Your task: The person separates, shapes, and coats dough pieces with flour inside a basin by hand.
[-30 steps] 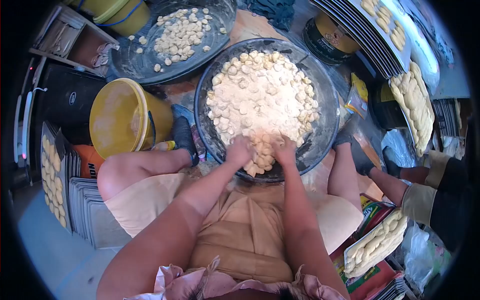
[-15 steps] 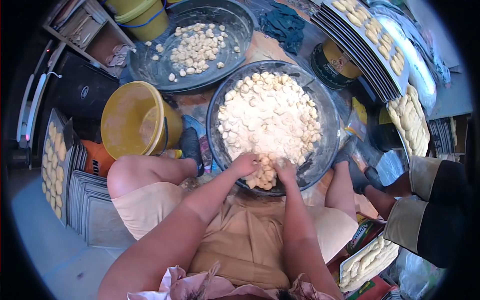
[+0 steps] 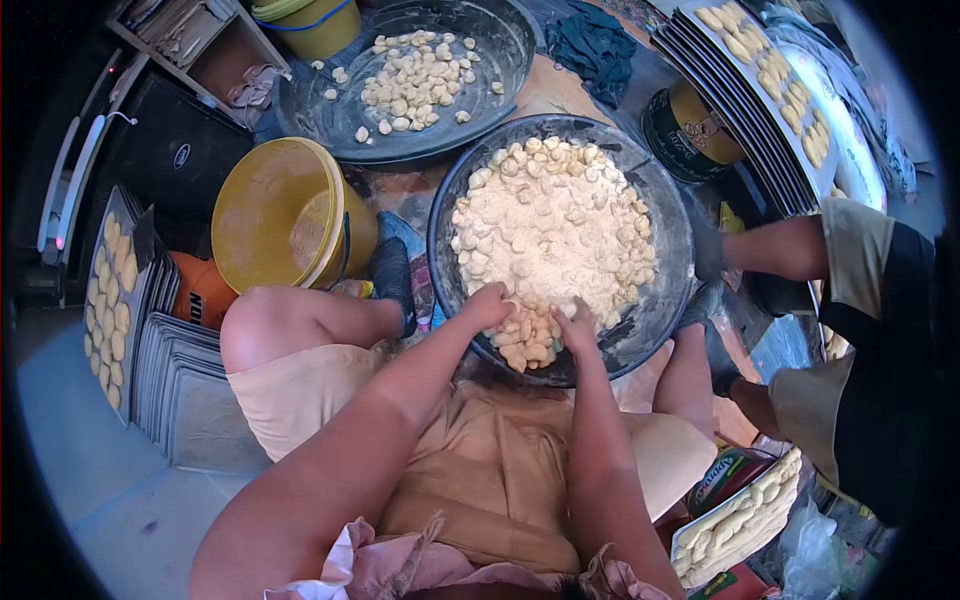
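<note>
A dark round basin (image 3: 668,170) between my legs holds many small dough pieces (image 3: 545,225) dusted with pale flour. At its near edge is a heap of barer, yellower dough pieces (image 3: 525,338). My left hand (image 3: 490,307) is at the left side of this heap, fingers curled in against the dough. On the right side, my right hand (image 3: 576,328) has its fingers bent around dough at the heap's edge. What exactly lies within the fingers is too small to make out.
Left of the basin stands a yellow bucket (image 3: 275,215). Behind is a second basin (image 3: 300,115) with dough pieces. Trays of shaped dough (image 3: 745,50) are stacked at the upper right. Another person's legs (image 3: 785,250) stand at the right, one foot beside the basin.
The view has shifted, so basins and bucket appear further right than a second ago. The other person's leg has moved in beside the basin. My hands stay at the dough heap.
</note>
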Demonstrator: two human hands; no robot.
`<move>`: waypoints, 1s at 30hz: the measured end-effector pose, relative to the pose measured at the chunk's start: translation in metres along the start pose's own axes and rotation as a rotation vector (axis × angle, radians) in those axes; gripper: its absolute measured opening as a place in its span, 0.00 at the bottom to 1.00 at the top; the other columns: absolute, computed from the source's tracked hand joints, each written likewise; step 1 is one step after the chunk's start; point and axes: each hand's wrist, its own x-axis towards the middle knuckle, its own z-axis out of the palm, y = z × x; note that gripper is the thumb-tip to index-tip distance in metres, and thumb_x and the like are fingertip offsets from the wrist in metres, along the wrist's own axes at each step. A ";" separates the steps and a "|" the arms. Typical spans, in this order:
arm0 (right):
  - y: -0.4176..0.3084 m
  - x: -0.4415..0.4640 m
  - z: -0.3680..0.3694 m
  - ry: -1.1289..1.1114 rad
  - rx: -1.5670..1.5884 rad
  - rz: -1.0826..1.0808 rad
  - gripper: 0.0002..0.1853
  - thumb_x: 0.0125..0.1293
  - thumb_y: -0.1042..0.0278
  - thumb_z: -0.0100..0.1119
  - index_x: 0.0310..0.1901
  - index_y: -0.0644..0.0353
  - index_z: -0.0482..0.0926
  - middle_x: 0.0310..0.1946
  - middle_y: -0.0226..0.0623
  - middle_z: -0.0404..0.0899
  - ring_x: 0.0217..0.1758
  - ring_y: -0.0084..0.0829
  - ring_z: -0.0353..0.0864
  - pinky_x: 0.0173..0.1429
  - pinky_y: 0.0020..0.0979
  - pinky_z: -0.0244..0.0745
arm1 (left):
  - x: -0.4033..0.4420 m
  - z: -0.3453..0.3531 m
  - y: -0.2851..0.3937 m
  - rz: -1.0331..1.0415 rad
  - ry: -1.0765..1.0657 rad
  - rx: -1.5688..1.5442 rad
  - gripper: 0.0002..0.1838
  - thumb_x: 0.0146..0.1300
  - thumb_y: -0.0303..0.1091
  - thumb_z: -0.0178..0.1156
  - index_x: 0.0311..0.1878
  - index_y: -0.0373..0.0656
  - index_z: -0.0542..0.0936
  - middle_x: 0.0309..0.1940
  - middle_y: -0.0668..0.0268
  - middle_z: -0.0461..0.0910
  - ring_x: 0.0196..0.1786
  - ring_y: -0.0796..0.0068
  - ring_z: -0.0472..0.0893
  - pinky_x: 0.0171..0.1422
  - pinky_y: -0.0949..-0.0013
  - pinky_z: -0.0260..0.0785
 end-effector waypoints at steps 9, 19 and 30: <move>-0.044 -0.053 -0.009 -0.401 -0.150 -0.101 0.51 0.40 0.40 0.76 0.65 0.56 0.65 0.60 0.55 0.59 0.63 0.55 0.67 0.64 0.44 0.67 | -0.009 0.011 0.006 0.215 0.027 0.131 0.23 0.53 0.42 0.65 0.50 0.43 0.78 0.46 0.52 0.79 0.49 0.56 0.79 0.53 0.60 0.71; -0.054 -0.068 0.021 -0.032 -0.348 -0.407 0.50 0.47 0.47 0.74 0.68 0.61 0.60 0.66 0.54 0.57 0.69 0.52 0.59 0.71 0.42 0.58 | -0.010 -0.011 0.020 -0.099 -0.069 -0.770 0.25 0.67 0.50 0.56 0.52 0.35 0.75 0.43 0.63 0.79 0.44 0.69 0.77 0.51 0.66 0.69; -0.098 -0.043 -0.008 -0.157 0.934 -0.156 0.13 0.66 0.71 0.58 0.50 0.61 0.71 0.42 0.36 0.79 0.41 0.26 0.80 0.43 0.27 0.78 | -0.013 -0.028 0.060 -0.033 -0.399 -0.888 0.22 0.64 0.46 0.62 0.54 0.41 0.73 0.44 0.63 0.74 0.46 0.67 0.76 0.53 0.59 0.75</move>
